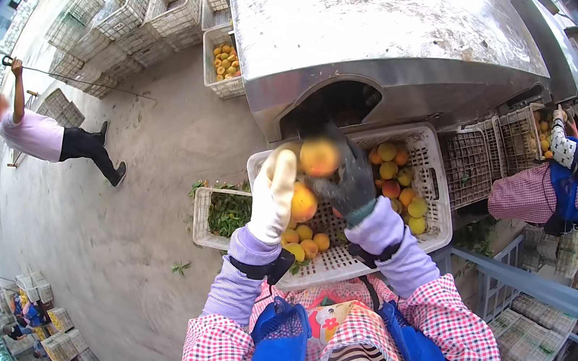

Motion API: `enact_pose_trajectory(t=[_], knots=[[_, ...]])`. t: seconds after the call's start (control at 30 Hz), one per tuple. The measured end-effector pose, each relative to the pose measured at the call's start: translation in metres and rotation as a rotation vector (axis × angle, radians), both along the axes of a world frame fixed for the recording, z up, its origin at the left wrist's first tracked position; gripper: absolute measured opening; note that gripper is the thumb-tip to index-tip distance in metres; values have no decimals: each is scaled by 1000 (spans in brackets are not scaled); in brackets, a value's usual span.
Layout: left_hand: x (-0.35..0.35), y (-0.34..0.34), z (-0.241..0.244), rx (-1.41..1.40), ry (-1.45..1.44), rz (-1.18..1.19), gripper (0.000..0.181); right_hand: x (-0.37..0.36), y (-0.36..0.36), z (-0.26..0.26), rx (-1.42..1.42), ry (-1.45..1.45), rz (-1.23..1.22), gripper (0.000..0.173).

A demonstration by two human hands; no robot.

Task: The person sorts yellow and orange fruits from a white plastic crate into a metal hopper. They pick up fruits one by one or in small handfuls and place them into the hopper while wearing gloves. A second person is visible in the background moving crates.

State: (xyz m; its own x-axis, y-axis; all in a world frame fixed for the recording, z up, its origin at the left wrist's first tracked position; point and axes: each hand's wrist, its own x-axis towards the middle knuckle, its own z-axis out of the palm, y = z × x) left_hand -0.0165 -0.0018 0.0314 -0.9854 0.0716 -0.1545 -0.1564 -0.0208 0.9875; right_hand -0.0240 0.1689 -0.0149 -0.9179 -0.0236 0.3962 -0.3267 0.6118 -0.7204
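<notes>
My left hand (273, 196), in a white glove, is shut on a yellow-red peach (303, 202) at its palm side. My right hand (348, 181), in a dark glove, has its fingers around another peach (320, 158), blurred and close to the left fingertips. Both hands are over a white plastic crate (439, 215). Loose peaches (305, 241) lie in its left part, and several more peaches (399, 182) fill its right part. Just beyond the hands, a dark arched opening (331, 103) is cut into a metal machine housing (381, 9).
A crate of green leaves (230, 210) stands left of mine. Another fruit crate (225, 87) sits beside the housing, near stacked crates (129, 23). A person holding a long rod (84, 82) walks at left. At right, a co-worker (553, 189) handles fruit; a blue metal rail (525, 272) runs nearby.
</notes>
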Motion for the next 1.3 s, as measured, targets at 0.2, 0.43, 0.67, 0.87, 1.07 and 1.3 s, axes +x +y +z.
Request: enact_pose_trajectory(t=[0.2, 0.43, 0.67, 0.87, 1.07, 1.3], knots=[[11, 3, -34, 285, -270, 102, 57, -92, -8, -32, 170, -149, -99, 68], [9, 4, -65, 397, -80, 199, 54, -59, 11, 10, 48, -87, 174, 76], [21, 20, -14, 74, 405, 187, 58, 40, 4, 4, -209, -148, 259, 81], [30, 27, -35, 814, -249, 108, 47, 27, 14, 7, -8, 106, 96, 85], [7, 55, -32, 919, -180, 204, 30, 14, -9, -8, 40, 93, -134, 90], [-6, 66, -48, 290, 211, 448, 30, -20, -14, -24, 56, 153, -199, 85]])
